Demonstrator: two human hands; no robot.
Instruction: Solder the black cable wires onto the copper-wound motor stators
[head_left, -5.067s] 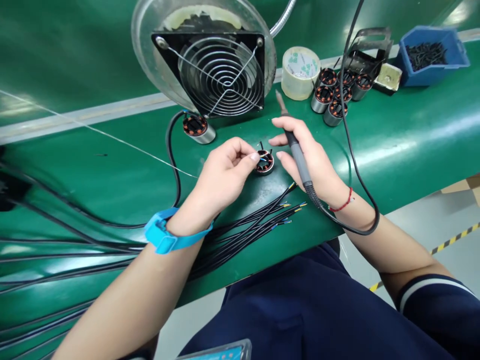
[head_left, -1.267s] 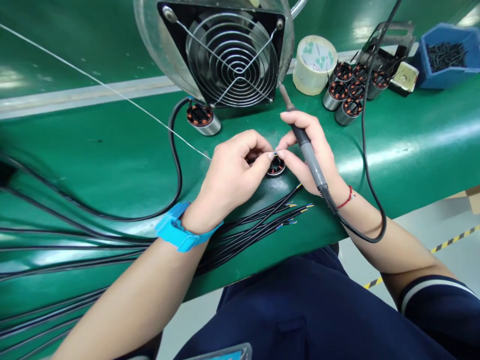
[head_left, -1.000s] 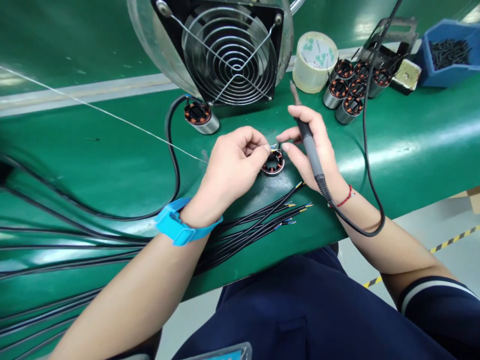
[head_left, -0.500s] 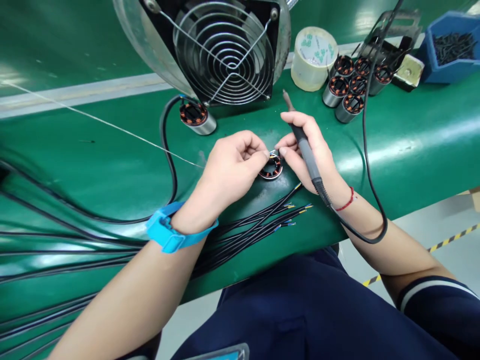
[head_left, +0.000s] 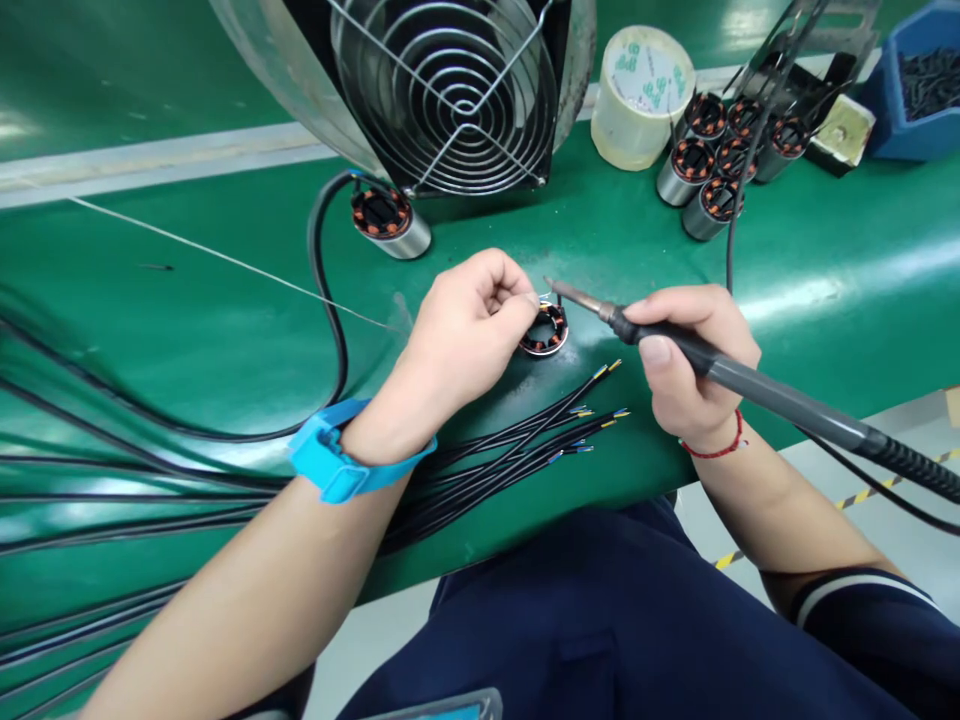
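Note:
My left hand, in a blue wrist strap, pinches thin wires at the upper left edge of a motor stator with copper windings. Its fingertips hide part of the rim, and I cannot make out the wire ends fully. Wrapped round the grey handle of a soldering iron is my right hand. The iron's tip points left, just above the stator's upper rim; whether it touches a wire I cannot tell. A thin pale strand, looking like solder wire, runs from the left toward my left hand.
Black cables with stripped coloured ends lie before me. Behind are a fan, a stator with cable, a tape roll, several stators, a sponge tray and a blue bin of black pieces.
My right hand has drawn back to the right from the stator. The soldering iron has swung from pointing up and away to lying with its tip by the stator. My left hand stays put.

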